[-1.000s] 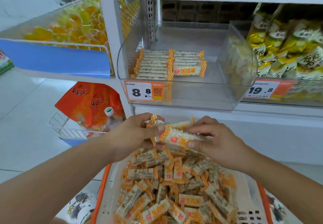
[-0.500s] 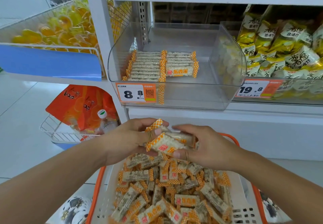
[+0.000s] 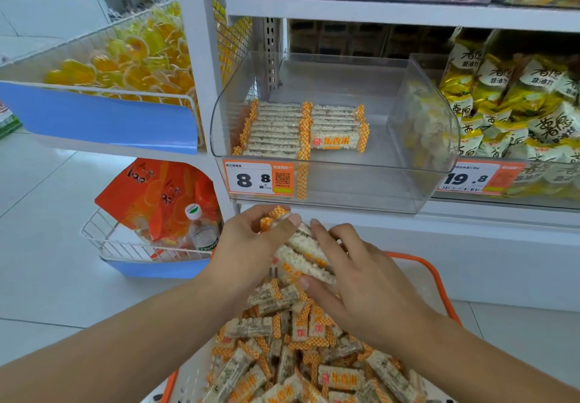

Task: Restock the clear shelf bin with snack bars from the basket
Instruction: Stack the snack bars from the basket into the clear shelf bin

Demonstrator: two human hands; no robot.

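Both hands met over the basket in the head view, and between them we held a small stack of snack bars (image 3: 303, 252). Our left hand (image 3: 251, 245) curled round the upper left end of the stack, thumb pressed on the top bar beside its orange checked end. Our right hand (image 3: 361, 280) closed on the lower right end, fingers laid over the top and thumb tucked beneath. The stack sat tilted, its high end toward the left hand, just below the front lip of the clear shelf bin (image 3: 329, 189) and above the heap in the basket (image 3: 439, 280).

The held bars looked pale and grainy through clear wrappers, with orange-and-white checked ends. More of the same lay piled loosely in the orange-rimmed basket, pointing every way. Inside the bin, two neat rows of bars (image 3: 301, 129) lay flat at the front left, the nearest right-hand one showing an orange printed label; the right half of the bin floor was bare. An orange price tag (image 3: 259, 179) reading 8.8 was fixed to the bin's front, at the left.
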